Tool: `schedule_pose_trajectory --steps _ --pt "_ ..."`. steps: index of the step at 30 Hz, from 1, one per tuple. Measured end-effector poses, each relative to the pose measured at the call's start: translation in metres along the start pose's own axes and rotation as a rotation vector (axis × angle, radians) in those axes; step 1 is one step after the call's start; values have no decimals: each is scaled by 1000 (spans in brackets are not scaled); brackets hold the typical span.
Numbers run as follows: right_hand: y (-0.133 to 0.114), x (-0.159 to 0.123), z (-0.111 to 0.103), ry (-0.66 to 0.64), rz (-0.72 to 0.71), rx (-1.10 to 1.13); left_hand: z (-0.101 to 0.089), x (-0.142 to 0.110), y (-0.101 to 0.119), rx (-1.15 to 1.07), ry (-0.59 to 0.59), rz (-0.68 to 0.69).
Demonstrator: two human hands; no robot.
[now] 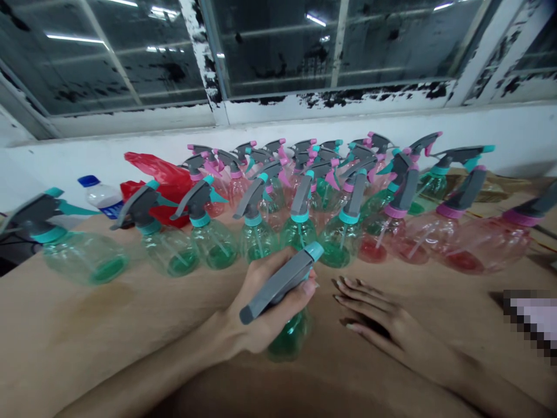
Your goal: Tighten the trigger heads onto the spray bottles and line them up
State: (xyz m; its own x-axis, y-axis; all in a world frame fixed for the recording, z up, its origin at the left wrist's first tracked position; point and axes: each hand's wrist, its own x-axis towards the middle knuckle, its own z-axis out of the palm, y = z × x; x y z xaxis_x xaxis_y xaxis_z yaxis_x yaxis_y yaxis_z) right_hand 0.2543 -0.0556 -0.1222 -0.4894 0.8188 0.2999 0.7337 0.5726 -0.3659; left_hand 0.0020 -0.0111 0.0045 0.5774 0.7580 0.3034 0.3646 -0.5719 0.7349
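Note:
My left hand point(261, 307) is wrapped round a green spray bottle point(289, 337) with a grey and teal trigger head point(278, 284), which stands upright on the brown table point(87, 331) near me. My right hand point(378, 322) lies just to the right of that bottle, fingers stretched out and resting on the table, holding nothing. Right behind both hands runs a row of green spray bottles point(256, 232), with pink ones point(439, 232) continuing to the right.
Several more pink and green spray bottles point(304, 162) crowd the back of the table up to the white wall. A red plastic bag point(161, 180) and a water bottle with a blue cap point(102, 197) lie at back left. Dark windows above.

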Motion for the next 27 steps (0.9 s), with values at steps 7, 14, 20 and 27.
schedule_pose_trajectory --steps 7,14,20,27 --pt "-4 1 -3 -36 17 -40 0 0 1 -21 -27 18" --pt "-1 1 -3 -35 28 -13 5 2 0 -63 28 -12" --pt "0 1 -3 -30 31 8 4 1 1 -86 27 -22" --pt "-1 1 -2 -6 22 16 5 3 1 -79 58 9"
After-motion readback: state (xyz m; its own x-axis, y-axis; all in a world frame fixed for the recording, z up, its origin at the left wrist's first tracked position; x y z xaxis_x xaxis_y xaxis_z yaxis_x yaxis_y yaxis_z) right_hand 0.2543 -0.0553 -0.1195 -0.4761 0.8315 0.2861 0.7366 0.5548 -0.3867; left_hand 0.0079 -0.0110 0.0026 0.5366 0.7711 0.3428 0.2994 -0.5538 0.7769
